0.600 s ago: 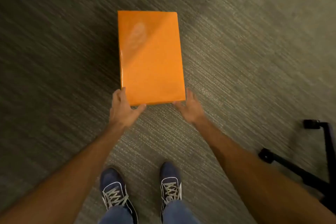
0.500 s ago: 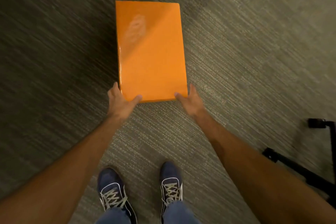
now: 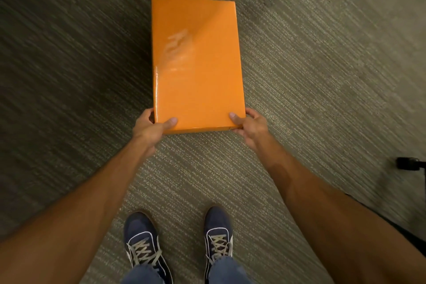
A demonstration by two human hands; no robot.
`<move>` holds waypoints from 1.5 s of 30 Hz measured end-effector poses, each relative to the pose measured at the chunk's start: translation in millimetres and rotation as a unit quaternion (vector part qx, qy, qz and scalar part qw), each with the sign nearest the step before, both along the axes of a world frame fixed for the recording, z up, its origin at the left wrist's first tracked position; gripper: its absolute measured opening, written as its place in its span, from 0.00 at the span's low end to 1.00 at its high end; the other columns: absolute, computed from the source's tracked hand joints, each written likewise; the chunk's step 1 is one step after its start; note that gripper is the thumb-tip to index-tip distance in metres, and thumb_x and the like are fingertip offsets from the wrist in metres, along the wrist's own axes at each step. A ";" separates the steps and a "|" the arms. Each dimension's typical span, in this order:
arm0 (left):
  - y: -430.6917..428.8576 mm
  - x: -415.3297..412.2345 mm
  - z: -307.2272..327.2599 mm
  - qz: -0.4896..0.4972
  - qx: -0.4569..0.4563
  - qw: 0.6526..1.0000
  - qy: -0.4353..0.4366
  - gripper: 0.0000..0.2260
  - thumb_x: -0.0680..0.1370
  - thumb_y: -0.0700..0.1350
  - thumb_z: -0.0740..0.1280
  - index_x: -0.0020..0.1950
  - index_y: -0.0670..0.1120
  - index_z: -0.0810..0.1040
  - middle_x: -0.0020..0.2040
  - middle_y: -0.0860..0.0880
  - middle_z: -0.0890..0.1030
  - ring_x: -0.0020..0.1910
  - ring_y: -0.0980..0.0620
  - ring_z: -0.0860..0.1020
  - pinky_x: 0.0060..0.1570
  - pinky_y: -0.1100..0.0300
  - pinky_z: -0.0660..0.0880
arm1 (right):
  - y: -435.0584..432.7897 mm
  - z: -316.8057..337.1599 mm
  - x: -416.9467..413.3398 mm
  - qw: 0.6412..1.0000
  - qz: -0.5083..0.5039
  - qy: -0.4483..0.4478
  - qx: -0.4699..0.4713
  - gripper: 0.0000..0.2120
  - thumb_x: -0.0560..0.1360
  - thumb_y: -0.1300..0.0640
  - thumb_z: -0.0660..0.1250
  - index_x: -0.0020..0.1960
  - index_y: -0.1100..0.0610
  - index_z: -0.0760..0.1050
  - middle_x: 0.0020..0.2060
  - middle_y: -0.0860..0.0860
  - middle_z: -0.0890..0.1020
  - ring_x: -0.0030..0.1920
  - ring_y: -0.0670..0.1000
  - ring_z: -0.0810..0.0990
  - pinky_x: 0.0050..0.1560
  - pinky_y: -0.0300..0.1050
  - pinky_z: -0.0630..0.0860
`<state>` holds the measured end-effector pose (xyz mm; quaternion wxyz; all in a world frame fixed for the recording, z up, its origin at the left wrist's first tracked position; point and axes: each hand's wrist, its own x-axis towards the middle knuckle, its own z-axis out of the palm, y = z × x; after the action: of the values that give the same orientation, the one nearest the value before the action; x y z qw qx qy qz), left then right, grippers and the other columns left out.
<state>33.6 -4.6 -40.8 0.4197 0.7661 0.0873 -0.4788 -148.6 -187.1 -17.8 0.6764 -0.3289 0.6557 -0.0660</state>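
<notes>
Glossy orange box [image 3: 196, 64], flat rectangular lid with faint blurred lettering, held over grey carpet [image 3: 322, 76], near corners gripped by left hand [image 3: 149, 127] and right hand [image 3: 250, 125], thumbs on top, stretching away from both.

Dim, warm light. Glare streaks the left edge of the box [image 3: 196, 80], its print blurred. The carpet [image 3: 322, 76] smears with motion blur, darkest at upper left.

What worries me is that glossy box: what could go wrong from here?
1. The left hand and right hand grip only the near corners of the box; its far end could dip, and the glossy top gives the thumbs little hold.
2. The chair base at the right could trip a step that way.
</notes>
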 end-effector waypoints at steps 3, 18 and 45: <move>18.0 0.9 23.7 0.011 0.000 1.000 0.007 0.34 0.68 0.42 0.77 0.72 0.48 0.68 0.65 0.45 0.78 0.60 0.45 0.78 0.62 0.44 0.76 | 10.2 22.1 1.3 1.000 0.024 0.019 -0.007 0.33 0.69 0.68 0.74 0.72 0.62 0.67 0.63 0.61 0.79 0.48 0.55 0.83 0.43 0.48 0.84; 188.3 4.3 213.8 0.151 0.008 0.988 -0.021 0.33 0.67 0.43 0.79 0.70 0.48 0.71 0.63 0.45 0.80 0.60 0.44 0.79 0.59 0.43 0.78 | 130.8 182.8 60.0 0.982 0.189 0.000 0.006 0.29 0.71 0.68 0.73 0.70 0.65 0.69 0.61 0.62 0.79 0.56 0.63 0.82 0.54 0.59 0.80; 709.1 8.1 358.1 0.390 -0.018 0.920 -0.039 0.27 0.72 0.38 0.74 0.70 0.46 0.70 0.64 0.44 0.79 0.61 0.43 0.78 0.62 0.43 0.76 | 624.2 325.7 186.2 0.893 0.445 -0.057 -0.046 0.24 0.73 0.67 0.72 0.67 0.64 0.71 0.58 0.62 0.80 0.57 0.64 0.80 0.59 0.65 0.77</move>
<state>41.8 704.6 317.3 0.5897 0.6821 0.3543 -0.2479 37.6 437.1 307.9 0.6556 -0.6125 0.3971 0.1932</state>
